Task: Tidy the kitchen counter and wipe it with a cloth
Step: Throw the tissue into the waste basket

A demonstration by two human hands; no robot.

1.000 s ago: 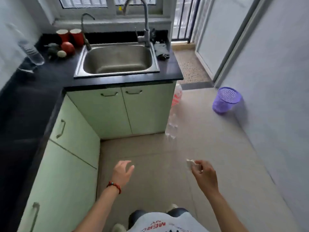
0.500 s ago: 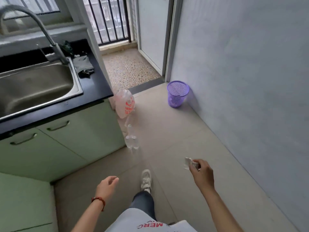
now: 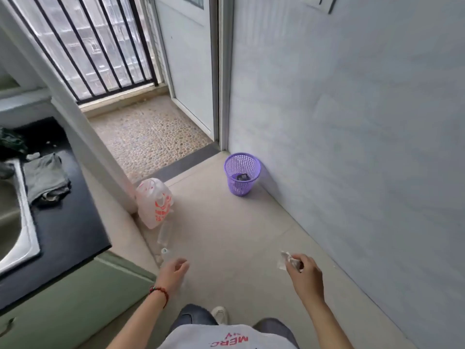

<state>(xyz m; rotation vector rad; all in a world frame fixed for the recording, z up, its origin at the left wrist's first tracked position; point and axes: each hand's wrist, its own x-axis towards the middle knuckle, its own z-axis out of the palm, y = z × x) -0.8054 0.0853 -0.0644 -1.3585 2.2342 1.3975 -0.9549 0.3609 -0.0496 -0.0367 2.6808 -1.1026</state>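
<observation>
My right hand (image 3: 305, 274) pinches a small crumpled white scrap (image 3: 285, 260) out in front of me over the floor. My left hand (image 3: 172, 273) hangs with loosely curled fingers and holds nothing. A purple mesh bin (image 3: 242, 173) stands on the floor against the right wall, ahead of my right hand, with something dark inside. The black counter (image 3: 68, 222) is at the left, with a grey cloth (image 3: 45, 178) lying beside the steel sink (image 3: 17, 238).
A white plastic bag with red print (image 3: 154, 206) sits on the floor at the counter's end, with clear plastic bottles (image 3: 164, 235) next to it. Green cabinet fronts (image 3: 75, 306) run below the counter. A doorway with a pebbled threshold (image 3: 148, 133) and window bars lies ahead.
The view has swung right and forward, from the sink toward the doorway and the purple bin, which is now nearer. My right hand still pinches the white scrap.
</observation>
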